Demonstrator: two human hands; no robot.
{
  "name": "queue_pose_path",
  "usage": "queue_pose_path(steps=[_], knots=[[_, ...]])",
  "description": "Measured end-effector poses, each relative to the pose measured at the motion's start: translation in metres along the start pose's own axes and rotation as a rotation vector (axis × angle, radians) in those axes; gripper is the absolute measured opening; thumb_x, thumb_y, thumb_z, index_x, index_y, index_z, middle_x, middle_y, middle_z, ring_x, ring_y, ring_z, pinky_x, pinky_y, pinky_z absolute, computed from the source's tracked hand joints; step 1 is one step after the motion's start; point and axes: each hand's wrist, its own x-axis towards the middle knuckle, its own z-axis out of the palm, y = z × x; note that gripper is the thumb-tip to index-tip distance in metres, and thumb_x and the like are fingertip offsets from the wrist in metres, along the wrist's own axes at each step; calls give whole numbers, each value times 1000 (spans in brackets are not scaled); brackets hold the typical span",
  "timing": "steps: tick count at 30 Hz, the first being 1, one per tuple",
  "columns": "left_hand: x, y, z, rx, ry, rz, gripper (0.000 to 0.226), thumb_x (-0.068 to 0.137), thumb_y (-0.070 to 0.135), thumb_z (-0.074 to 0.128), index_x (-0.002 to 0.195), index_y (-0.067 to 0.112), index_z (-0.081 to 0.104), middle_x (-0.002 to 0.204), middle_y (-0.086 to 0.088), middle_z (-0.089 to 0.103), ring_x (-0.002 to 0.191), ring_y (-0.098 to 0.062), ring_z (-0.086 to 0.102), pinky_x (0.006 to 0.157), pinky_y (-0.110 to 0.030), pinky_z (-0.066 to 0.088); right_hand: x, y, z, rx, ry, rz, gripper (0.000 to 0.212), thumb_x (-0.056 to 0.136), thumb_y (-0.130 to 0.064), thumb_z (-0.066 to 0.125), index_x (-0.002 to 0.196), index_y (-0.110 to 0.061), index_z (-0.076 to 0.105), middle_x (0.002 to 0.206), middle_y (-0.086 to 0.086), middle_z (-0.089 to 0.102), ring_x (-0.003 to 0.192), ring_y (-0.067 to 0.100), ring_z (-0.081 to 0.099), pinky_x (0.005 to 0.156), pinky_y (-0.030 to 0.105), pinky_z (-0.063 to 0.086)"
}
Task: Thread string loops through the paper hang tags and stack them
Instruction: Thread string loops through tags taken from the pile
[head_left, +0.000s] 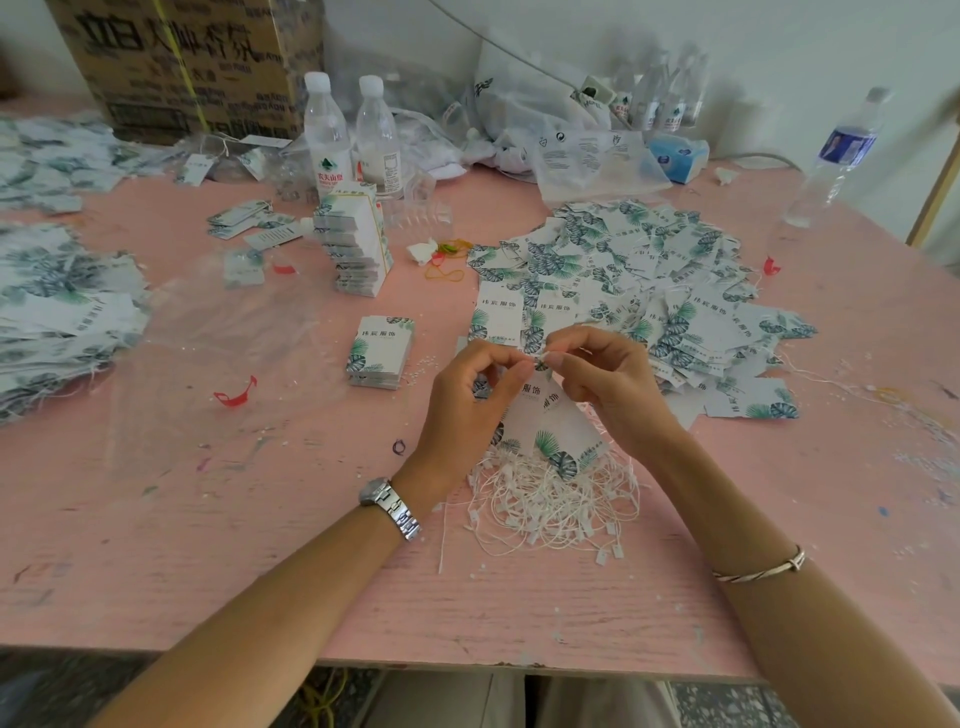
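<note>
The pink-painted wooden table spreads out before you, and everything below is placed from the tangled heap of white string loops near its front edge. Far behind that heap and to the left, a brown cardboard box stands against the white wall. Behind the heap and to the right sprawls a wide loose pile of leaf-printed paper tags. Well to the left of the heap, at the table's edge, lie thick layers of tags with strings trailing out. A clear plastic sheet lies flat between them and the heap. Behind the heap and to the left, two clear water bottles with white caps stand beside a tall leaning stack of tags. A short neat stack of tags lies nearer the heap, on the same side. Directly above the heap, you hold a white paper hang tag printed with green leaves. Your left hand and right hand are drawn together at its top edge, thumbs and forefingers pinching there. A tiny white bit shows between your fingertips; you cannot tell whether it is a string end. A curled red plastic strip lies left of the heap.
</note>
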Motion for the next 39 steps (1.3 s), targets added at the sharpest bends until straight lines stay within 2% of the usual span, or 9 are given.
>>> queue_pose_path(steps=[4,10,21,25,27,29,31,36,39], knots=[[0,1,0,-5,10,-2,7,96,19,67,99,14,71,94,3,67,88,-20,58,80,-26,48,-1,0,3,-27,7,-19,6,80,-21,79,80,-17,75,83,18,50,55,12,37,50,22,31],[0,5,0,-24,22,-14,4,96,16,66,97,15,69,92,-1,67,87,-24,57,79,-27,47,-1,-1,3,-18,28,-29,10,84,-11,74,77,-19,74,79,-4,60,54,5,42,50,18,33],[-2,5,0,-30,25,-24,8,96,16,66,99,10,70,94,-2,68,88,-24,58,80,-31,48,-4,-3,9,-64,21,-77,4,85,-11,74,83,-9,72,78,5,56,60,11,41,54,18,36],[-2,3,0,-45,33,-36,10,95,20,68,98,11,71,94,-2,69,89,-23,59,81,-30,49,-3,-2,10,-169,26,-92,5,88,-13,73,87,-10,70,76,35,45,63,47,35,60,47,32],[-1,2,-1,-44,24,-28,12,94,19,69,98,8,72,94,-2,70,88,-23,61,81,-31,50,-3,-1,9,-207,36,-80,7,88,-17,73,88,-10,70,66,31,40,59,43,29,57,44,25],[-1,1,-1,-36,4,-15,12,93,16,71,98,5,72,94,-3,70,87,-24,61,81,-31,51,-4,-3,9,-193,36,-58,8,86,-17,73,85,-9,69,62,21,36,57,28,28,56,27,26],[-1,0,-1,-24,-18,-1,11,91,14,72,97,5,72,93,-3,69,84,-24,60,79,-27,50,-5,-4,7,-177,22,-33,9,84,-15,72,82,-7,69,64,17,38,58,21,28,58,21,28],[-1,-2,-2,1,-57,-9,5,88,17,75,90,17,71,89,1,68,78,-15,59,76,-19,47,-6,-4,4,-177,-39,-29,14,82,-9,71,83,4,66,71,27,47,64,47,31,66,35,29],[-3,-4,-2,23,-56,8,9,86,19,77,87,23,69,85,7,66,75,-5,57,75,-19,48,-7,-6,6,-173,-78,-36,11,83,-7,69,85,3,65,74,22,52,68,41,38,69,37,35]])
